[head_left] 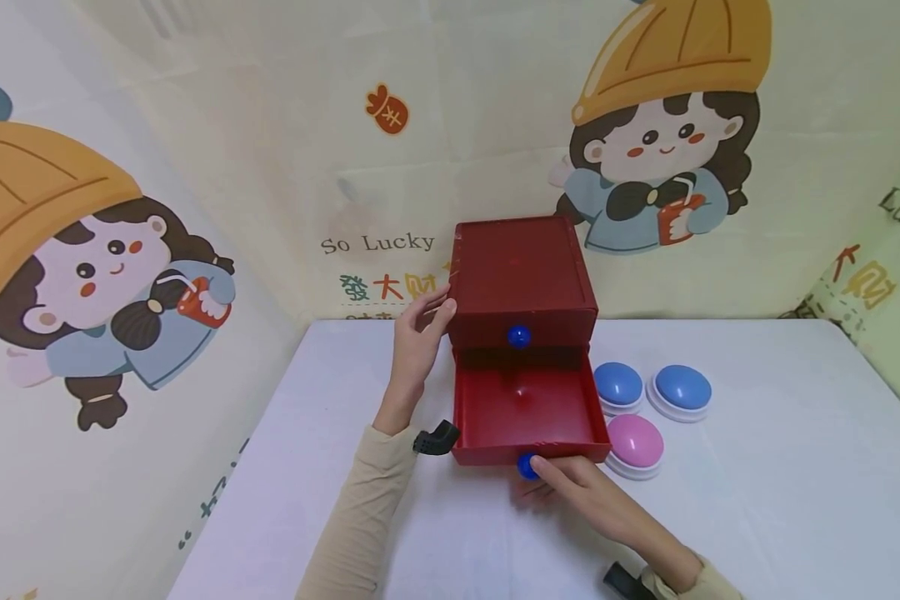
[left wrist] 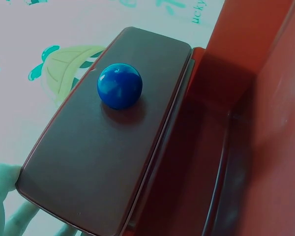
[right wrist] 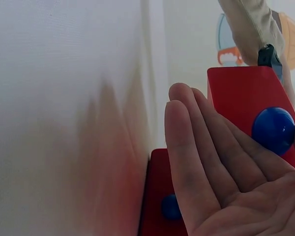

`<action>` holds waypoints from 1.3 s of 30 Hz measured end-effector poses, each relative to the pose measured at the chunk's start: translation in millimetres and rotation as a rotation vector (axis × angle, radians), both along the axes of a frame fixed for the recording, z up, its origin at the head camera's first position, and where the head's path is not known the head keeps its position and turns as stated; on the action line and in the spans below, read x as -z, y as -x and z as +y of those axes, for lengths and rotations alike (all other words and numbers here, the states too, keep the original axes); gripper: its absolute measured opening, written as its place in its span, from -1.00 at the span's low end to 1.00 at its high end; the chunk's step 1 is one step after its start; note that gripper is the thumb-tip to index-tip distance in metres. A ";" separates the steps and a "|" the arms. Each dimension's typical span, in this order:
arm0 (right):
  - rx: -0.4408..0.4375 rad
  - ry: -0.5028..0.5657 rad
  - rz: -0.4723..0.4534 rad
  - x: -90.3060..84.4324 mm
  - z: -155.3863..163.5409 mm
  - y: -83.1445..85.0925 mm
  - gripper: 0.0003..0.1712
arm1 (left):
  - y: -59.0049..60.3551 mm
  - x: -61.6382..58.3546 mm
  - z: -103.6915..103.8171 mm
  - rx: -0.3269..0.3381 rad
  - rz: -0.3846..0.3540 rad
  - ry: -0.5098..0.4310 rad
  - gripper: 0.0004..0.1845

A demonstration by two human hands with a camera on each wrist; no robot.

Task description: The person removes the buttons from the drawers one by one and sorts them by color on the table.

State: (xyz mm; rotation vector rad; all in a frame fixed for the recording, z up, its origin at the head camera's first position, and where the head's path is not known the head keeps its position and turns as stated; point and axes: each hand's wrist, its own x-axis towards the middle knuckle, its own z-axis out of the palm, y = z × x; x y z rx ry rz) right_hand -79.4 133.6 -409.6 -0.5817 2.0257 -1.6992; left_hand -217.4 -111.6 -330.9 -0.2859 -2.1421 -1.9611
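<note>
So there's a small red cabinet (head_left: 521, 279) with two drawers sitting toward the far middle of a white surface (head_left: 757, 500), backed up near the cartoon-printed wall. The bottom drawer (head_left: 528, 421) is pulled out toward the near side, and you can see straight into its red inside. The top drawer (head_left: 522, 332) is pushed in flush, with its blue ball knob (head_left: 518, 337) on the front.

The left hand (head_left: 417, 342) is on the cabinet's left side up near the top corner, fingers fairly straight and lying against the red wall, thumb at the front edge. So that grip is relaxed, just pressing flat, not wrapped around anything. The left wrist view only shows the closed drawer front and its knob (left wrist: 119, 86) up close.

The right hand (head_left: 579, 493) is at the near front of the pulled-out drawer, by its blue knob (head_left: 527, 467). In the right wrist view the knob (right wrist: 274, 130) sits between the fingers (right wrist: 196, 147) and what looks like the thumb at the frame edge, so I'd call that grip pinched on the knob.

Just right of the drawer there are three dome-shaped buttons: two blue ones (head_left: 618, 385) (head_left: 681, 390) farther back and a pink one (head_left: 634, 444) nearer, almost touching the drawer's right corner.
</note>
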 end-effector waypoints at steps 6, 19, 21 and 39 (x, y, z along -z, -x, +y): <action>-0.005 0.014 -0.030 0.2 -2.1 0.6 -0.46 | 0.0 -0.3 0.2 0.000 0.009 0.010 -0.58; -0.045 0.002 -0.012 1.3 -2.5 3.5 -0.48 | -2.0 2.5 -2.2 -0.015 0.004 0.019 -0.57; -0.045 0.004 -0.021 0.9 -1.9 3.8 -0.48 | -1.6 2.1 -1.8 -0.010 0.006 0.018 -0.57; -0.029 0.039 0.007 -0.9 0.1 7.1 -0.51 | -1.6 -2.1 0.2 -0.007 0.002 0.017 -0.57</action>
